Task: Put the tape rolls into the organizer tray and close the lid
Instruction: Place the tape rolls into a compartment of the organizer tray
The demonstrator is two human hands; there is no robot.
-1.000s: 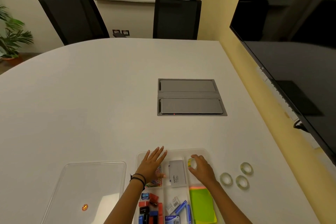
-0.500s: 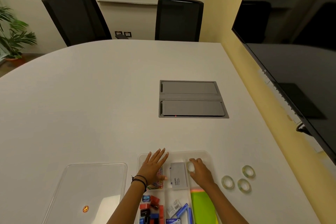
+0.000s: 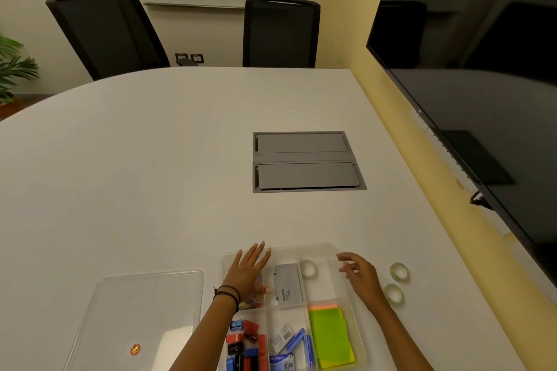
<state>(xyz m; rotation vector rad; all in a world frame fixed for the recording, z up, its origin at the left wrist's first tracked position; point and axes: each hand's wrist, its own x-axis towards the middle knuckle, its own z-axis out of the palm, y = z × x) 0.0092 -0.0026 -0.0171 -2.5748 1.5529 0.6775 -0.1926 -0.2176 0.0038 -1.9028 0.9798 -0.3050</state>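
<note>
White tabletop (image 3: 150,175) carries everything, with the organizer tray (image 3: 358,337) as the anchor. Nearest, left of the tray, lies its clear lid (image 3: 141,310), off and flat. Inside the tray's far right compartment sits one tape roll (image 3: 308,269), lying flat beside a grey box (image 3: 287,286). The left hand (image 3: 248,272) rests spread and empty on the tray's far left corner. The right hand (image 3: 360,274), fingers loosely spread and empty, hovers at the tray's right edge. Just right of it, outside the tray, two tape rolls (image 3: 393,294) lie flat, so the right hand is clearly nearer.
</note>
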